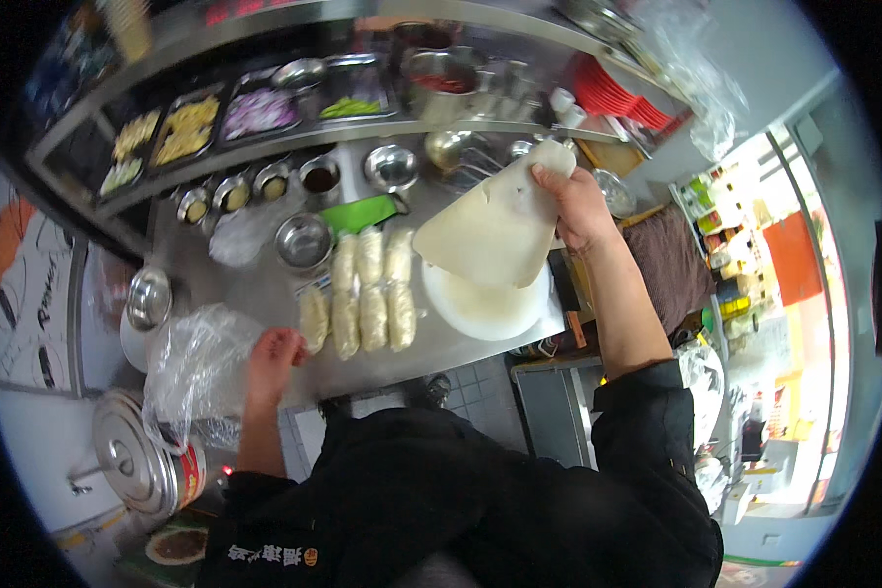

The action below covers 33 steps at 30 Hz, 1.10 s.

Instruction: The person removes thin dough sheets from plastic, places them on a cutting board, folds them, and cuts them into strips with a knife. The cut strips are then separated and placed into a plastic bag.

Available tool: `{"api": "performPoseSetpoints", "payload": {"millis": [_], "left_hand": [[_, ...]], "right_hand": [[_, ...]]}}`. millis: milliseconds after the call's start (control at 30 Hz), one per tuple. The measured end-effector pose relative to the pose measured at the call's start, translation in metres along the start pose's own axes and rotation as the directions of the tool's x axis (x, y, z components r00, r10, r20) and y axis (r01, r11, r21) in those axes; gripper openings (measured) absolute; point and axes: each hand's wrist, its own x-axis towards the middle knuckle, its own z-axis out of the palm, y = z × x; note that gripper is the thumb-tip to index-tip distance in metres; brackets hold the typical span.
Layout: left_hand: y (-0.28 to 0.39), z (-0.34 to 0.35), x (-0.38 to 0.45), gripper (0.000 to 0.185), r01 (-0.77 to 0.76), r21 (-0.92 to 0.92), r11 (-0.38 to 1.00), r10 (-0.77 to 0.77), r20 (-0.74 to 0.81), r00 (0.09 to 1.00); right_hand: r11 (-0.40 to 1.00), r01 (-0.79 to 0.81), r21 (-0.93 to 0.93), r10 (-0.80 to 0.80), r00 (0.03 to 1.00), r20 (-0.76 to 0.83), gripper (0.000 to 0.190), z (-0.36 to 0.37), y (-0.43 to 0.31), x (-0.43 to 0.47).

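Observation:
My right hand [577,209] grips a folded sheet of thin pale dough [489,220] by its upper corner. The sheet hangs down to the left over a round white plate or board [478,323], on which more pale flat dough [492,298] seems to lie. My left hand [270,360], a little blurred, is by the lower left end of several pale wrapped rolls [373,316]; its fingers are bent, and whether they touch the nearest roll [314,317] is not clear. The rolls lie in rows on the steel worktop [323,382].
A clear plastic bag [198,360] lies left of my left hand. Beyond the rolls stand a steel bowl [304,241], a green cloth or packet [360,213] and small sauce pots [234,195]. A steel shelf [264,151] with trays of chopped food [261,110] spans the back.

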Motion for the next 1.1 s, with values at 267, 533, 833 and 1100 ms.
{"api": "performPoseSetpoints", "payload": {"millis": [267,533,833,1100], "left_hand": [[-0.025,0.154,-0.002,0.027,0.296,-0.021,0.955,-0.280,0.268,0.922],[-0.068,0.185,0.012,0.033,0.502,0.059,0.863,-0.505,0.159,0.849],[-0.130,0.253,0.085,0.034,-0.058,0.661,0.748,-0.031,0.122,0.992],[-0.124,0.266,0.107,0.034,-0.127,0.804,0.581,0.114,0.074,0.991]], "right_hand": [[0.326,0.389,-0.861,-0.449,0.866,0.221,0.014,-0.070,0.095,0.032],[0.379,0.431,-0.819,-0.084,0.897,0.433,0.050,-0.014,0.314,-0.066],[0.574,-0.130,-0.808,0.042,0.991,-0.129,0.058,-0.153,0.339,-0.032],[0.634,-0.176,-0.753,0.016,0.977,-0.215,0.048,-0.191,0.336,0.063]]}}
